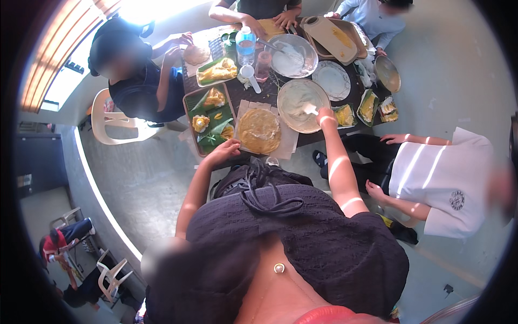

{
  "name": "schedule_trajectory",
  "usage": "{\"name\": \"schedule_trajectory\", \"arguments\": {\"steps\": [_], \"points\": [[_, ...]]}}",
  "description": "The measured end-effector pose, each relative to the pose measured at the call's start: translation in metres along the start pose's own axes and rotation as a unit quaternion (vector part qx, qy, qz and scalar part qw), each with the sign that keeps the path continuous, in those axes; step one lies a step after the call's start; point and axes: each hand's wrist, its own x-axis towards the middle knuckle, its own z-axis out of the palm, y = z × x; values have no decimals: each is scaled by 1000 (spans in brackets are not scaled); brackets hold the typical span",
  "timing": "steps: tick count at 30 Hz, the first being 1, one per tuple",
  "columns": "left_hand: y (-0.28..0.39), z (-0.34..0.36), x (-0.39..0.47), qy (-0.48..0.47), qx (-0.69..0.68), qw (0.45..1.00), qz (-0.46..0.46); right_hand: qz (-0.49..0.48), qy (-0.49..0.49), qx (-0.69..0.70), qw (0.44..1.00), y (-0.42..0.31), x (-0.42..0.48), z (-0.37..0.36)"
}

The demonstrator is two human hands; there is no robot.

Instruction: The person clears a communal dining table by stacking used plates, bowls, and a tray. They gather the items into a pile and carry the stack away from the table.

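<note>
My right hand (327, 118) is shut on the handle of a white spatula (311, 109). The spatula's head rests in pale cream inside a round bowl (283, 117). To the left of that bowl lies a flat golden crepe (259, 131) on a sheet of brown paper (289, 141), with a thin white smear across its upper part. My left hand (226, 151) is at the table's near edge, its fingertips by the paper's lower left corner. Whether they pinch the paper is too small to tell. A tray (197, 142) with banana leaves and filled yellow pastries lies just beyond that hand.
Behind the crepe stand a water bottle (245, 46), a pink tumbler (263, 66) and a white measuring scoop (251, 79). A metal bowl of cream (293, 55) and a marbled plate (332, 80) lie further back. Several people surround the table; one in a white shirt (441, 178) sits at right.
</note>
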Motion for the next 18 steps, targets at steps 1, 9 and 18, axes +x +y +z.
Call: {"name": "schedule_trajectory", "arguments": {"steps": [1,9,18], "points": [[-2,-3,2,-13,15,1000,-4,-15,22,-7,1000,-4,1,0],[2,-10,11,-38,49,998,-2,-125,72,-57,988,-34,-11,-6],[0,-21,13,-36,43,998,-8,-63,134,-117,982,6,-17,20]]}}
